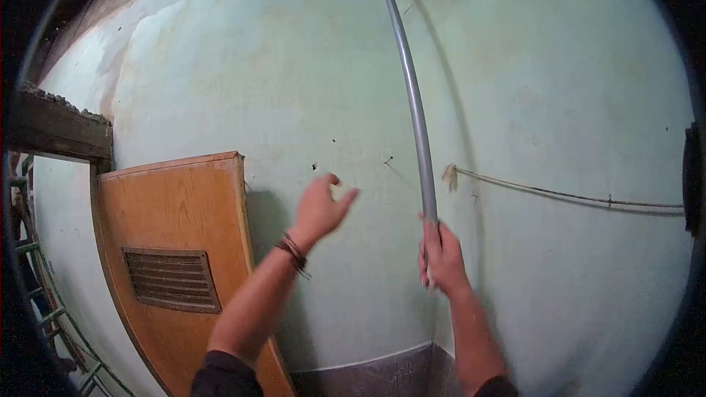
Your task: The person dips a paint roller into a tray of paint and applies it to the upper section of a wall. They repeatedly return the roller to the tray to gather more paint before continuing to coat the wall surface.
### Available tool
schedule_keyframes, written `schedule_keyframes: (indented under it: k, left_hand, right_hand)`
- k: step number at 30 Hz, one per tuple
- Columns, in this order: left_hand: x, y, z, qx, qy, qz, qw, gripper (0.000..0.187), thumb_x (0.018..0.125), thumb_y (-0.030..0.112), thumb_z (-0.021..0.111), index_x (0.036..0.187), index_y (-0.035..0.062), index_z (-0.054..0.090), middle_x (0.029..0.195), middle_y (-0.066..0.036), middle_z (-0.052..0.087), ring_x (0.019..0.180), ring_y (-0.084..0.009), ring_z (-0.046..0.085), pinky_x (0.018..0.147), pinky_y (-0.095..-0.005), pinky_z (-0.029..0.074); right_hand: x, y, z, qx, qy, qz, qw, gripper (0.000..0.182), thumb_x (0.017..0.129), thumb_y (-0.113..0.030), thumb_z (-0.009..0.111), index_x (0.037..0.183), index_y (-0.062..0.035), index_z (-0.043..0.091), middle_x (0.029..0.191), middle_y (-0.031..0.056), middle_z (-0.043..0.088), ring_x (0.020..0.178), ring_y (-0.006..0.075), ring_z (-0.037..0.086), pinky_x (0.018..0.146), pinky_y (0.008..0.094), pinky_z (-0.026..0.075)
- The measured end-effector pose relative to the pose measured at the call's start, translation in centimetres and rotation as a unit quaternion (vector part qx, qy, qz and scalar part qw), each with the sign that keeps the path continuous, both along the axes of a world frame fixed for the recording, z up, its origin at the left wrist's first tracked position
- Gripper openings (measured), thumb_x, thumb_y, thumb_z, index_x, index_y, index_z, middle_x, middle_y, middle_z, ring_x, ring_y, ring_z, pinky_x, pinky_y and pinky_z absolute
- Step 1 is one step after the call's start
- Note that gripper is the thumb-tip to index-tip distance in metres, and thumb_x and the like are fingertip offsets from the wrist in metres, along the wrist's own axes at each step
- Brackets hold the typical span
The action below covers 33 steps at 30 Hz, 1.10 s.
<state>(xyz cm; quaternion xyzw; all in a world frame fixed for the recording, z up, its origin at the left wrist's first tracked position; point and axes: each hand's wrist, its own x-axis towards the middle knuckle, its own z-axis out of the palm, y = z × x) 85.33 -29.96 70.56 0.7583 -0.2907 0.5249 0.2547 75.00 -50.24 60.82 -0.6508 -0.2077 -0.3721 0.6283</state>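
The pipe [415, 103] is a long grey tube standing nearly upright against the pale green wall [279, 88], in the inner corner where two wall faces meet. Its long axis runs from the top edge of the view down to the right hand [441, 257]; the wide lens bends it into a slight curve. Its upper tip shows a small yellowish end right at the picture's edge, where it is cut off, so what it joins cannot be told. Its lower end is hidden inside the right hand and cannot be made out.

The right hand's fingers are wrapped closed around the pipe's lower part, knuckles toward the camera. The left hand [320, 209] is raised in front of the wall to the left of the pipe, apart from it, with its fingers loosely spread and holding nothing. Whether it touches the wall cannot be told. A band [293, 251] of dark cords circles the left wrist.

Just right of the pipe, a thin cord [559, 193] runs along the wall toward the right edge, its frayed end near the pipe. At lower left a wooden door [173, 265] with a louvred vent leans against the wall; its bottom is cut off. A rough ledge [55, 125] juts out at the far left, partly lost in the dark rim.
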Motion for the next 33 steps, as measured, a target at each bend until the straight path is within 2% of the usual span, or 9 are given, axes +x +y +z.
schedule_keyframes:
  k: [4,8,11,12,14,18,20,23,33]
  left_hand:
    - [1.3,7.1,5.7,0.019,-0.060,0.209,0.976,0.043,0.076,0.033,0.068,0.103,0.0022,0.054,0.107,-0.017,0.054,0.104,-0.0320,0.051,0.086,-0.0401,0.044]
    - [2.9,13.8,8.4,0.049,-0.179,0.343,0.921,0.040,0.077,0.029,0.066,0.103,0.0018,0.053,0.110,-0.014,0.053,0.108,-0.0285,0.049,0.091,-0.0420,0.039]
    - [2.6,16.8,9.0,0.078,-0.047,0.392,0.916,0.040,0.078,0.029,0.063,0.107,0.0031,0.052,0.115,-0.014,0.051,0.111,-0.0278,0.048,0.093,-0.0430,0.037]
    - [2.9,17.6,9.1,0.078,-0.048,0.392,0.915,0.040,0.078,0.029,0.063,0.107,0.0031,0.052,0.115,-0.014,0.051,0.111,-0.0278,0.048,0.093,-0.0430,0.037]
    - [3.9,19.0,9.1,0.083,0.081,0.405,0.907,0.048,0.076,0.033,0.064,0.113,0.0050,0.049,0.117,-0.012,0.051,0.115,-0.0287,0.045,0.094,-0.0438,0.036]
    - [5.1,20.4,7.8,0.112,0.016,0.391,0.913,0.055,0.075,0.034,0.066,0.118,0.0060,0.047,0.120,-0.012,0.049,0.118,-0.0270,0.042,0.096,-0.0436,0.034]
    - [4.9,20.5,7.1,0.102,-0.089,0.383,0.914,0.048,0.078,0.032,0.060,0.117,0.0059,0.048,0.116,-0.012,0.052,0.117,-0.0260,0.043,0.099,-0.0416,0.031]
    - [4.5,20.5,7.0,0.091,-0.040,0.359,0.928,0.058,0.074,0.034,0.065,0.120,0.0051,0.046,0.119,-0.012,0.049,0.120,-0.0272,0.040,0.102,-0.0416,0.030]
    - [4.9,20.0,7.0,0.094,-0.028,0.359,0.928,0.069,0.066,0.035,0.075,0.120,0.0049,0.043,0.118,-0.012,0.047,0.118,-0.0270,0.039,0.101,-0.0412,0.030]
  right_hand:
    - [2.7,0.0,7.9,-0.005,-0.026,-0.040,0.999,0.034,0.094,-0.037,0.047,0.106,-0.0044,0.050,0.057,-0.0003,0.042,0.040,0.0086,0.041,0.034,0.0258,0.036]
    - [4.2,1.2,14.3,0.001,-0.089,-0.106,0.990,0.030,0.093,-0.035,0.048,0.105,-0.0079,0.051,0.057,0.0009,0.043,0.041,0.0100,0.043,0.034,0.0281,0.038]
    - [4.1,1.9,18.1,-0.026,-0.084,-0.158,0.984,0.031,0.093,-0.036,0.048,0.104,-0.0078,0.051,0.057,0.0021,0.045,0.042,0.0111,0.045,0.036,0.0284,0.041]
    - [4.2,1.8,19.3,-0.024,-0.085,-0.157,0.984,0.031,0.093,-0.036,0.048,0.104,-0.0078,0.051,0.057,0.0021,0.045,0.042,0.0111,0.045,0.036,0.0284,0.041]
    - [4.3,1.6,21.2,-0.064,-0.085,-0.206,0.973,0.031,0.093,-0.032,0.044,0.105,-0.0047,0.051,0.069,0.0126,0.059,0.048,0.0232,0.060,0.040,0.0348,0.049]
    - [4.5,1.3,22.7,-0.073,-0.082,-0.207,0.972,0.035,0.094,-0.032,0.043,0.116,-0.0064,0.049,0.074,0.0127,0.060,0.049,0.0223,0.060,0.041,0.0350,0.050]
    - [5.2,1.5,23.0,-0.022,-0.109,-0.220,0.969,0.040,0.093,-0.035,0.047,0.127,-0.0141,0.047,0.063,0.0044,0.049,0.043,0.0134,0.046,0.037,0.0306,0.043]
    - [5.4,0.8,23.8,-0.044,-0.105,-0.224,0.968,0.049,0.093,-0.035,0.047,0.138,-0.0202,0.037,0.064,0.0042,0.049,0.044,0.0136,0.045,0.037,0.0308,0.043]
    - [5.8,-1.5,26.2,-0.073,-0.092,-0.244,0.963,0.048,0.093,-0.036,0.044,0.138,-0.0210,0.036,0.061,0.0033,0.045,0.042,0.0132,0.043,0.037,0.0306,0.042]
